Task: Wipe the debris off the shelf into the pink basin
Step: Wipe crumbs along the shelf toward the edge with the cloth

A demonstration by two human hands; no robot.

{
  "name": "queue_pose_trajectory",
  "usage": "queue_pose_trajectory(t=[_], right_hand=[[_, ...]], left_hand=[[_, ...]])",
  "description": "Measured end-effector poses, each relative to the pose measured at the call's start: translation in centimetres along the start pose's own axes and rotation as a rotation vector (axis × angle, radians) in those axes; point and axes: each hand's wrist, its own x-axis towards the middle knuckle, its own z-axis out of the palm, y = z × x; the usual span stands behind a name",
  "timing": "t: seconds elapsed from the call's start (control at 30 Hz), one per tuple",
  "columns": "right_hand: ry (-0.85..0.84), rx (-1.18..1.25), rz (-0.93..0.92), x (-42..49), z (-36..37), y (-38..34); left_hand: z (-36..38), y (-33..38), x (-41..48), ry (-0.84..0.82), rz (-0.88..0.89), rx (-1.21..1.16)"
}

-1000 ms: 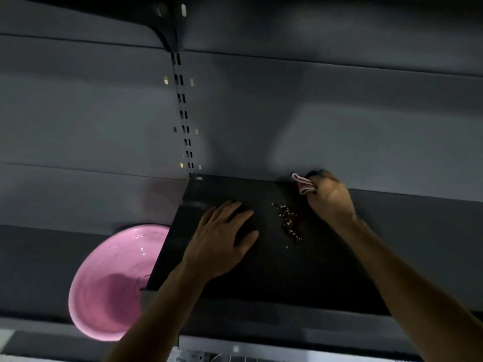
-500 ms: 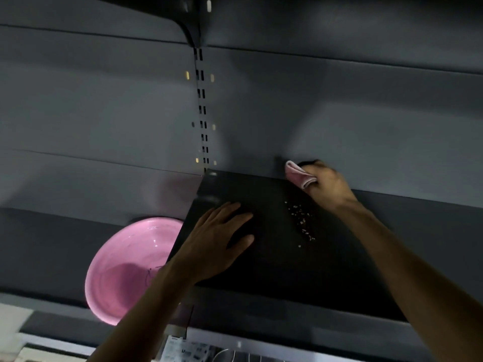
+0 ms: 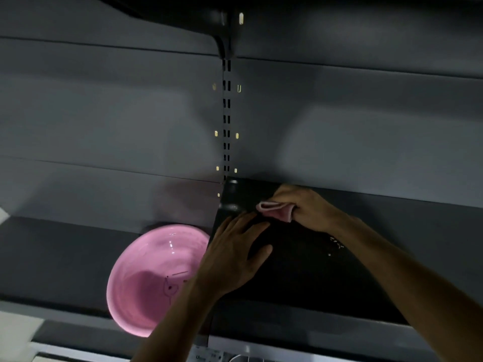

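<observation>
Right hand [image 3: 308, 207] grips a folded pink cloth [image 3: 277, 210] against the dark shelf [image 3: 300, 278] near its back left corner. Left hand [image 3: 232, 254] lies flat with fingers spread by the shelf's left edge. Pale debris [image 3: 337, 244] sits beside the right forearm. The pink basin [image 3: 146, 283] sits lower, just beyond that left edge.

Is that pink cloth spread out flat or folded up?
Folded. The pink cloth shows as a thick, doubled pad with a rounded edge, gripped by the right hand on the dark shelf.
</observation>
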Motion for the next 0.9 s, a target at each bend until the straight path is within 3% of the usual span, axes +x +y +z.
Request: queue_pose_trajectory(t=[0.1,0.3,0.4,0.47,0.73,0.9], right_hand=[[-0.089,0.021,0.009,-0.6,-0.6,-1.4],[0.058,-0.242,0.108,4.6,-0.8,-1.3],[0.099,-0.235,0.196,6.9,1.6,-1.4],[0.113,-0.172,0.159,7.6,2.9,-1.5],[-0.162,-0.028,-0.158,4.3,2.2,-3.0],[0.032,-0.137,0.0,8.0,1.3,-1.6]], left_hand=[[-0.8,0.4,-1.0,-0.032,0.058,-0.044],[-1.7,0.6,-2.5,-0.041,0.043,0.002],[-1.3,0.4,-2.9,-0.016,0.028,0.013],[-1.3,0.5,-3.0,0.004,0.02,0.012],[-0.7,1.0,-3.3,0.128,0.022,0.048],[-0.8,1.0,-3.1,0.079,-0.013,0.05]])
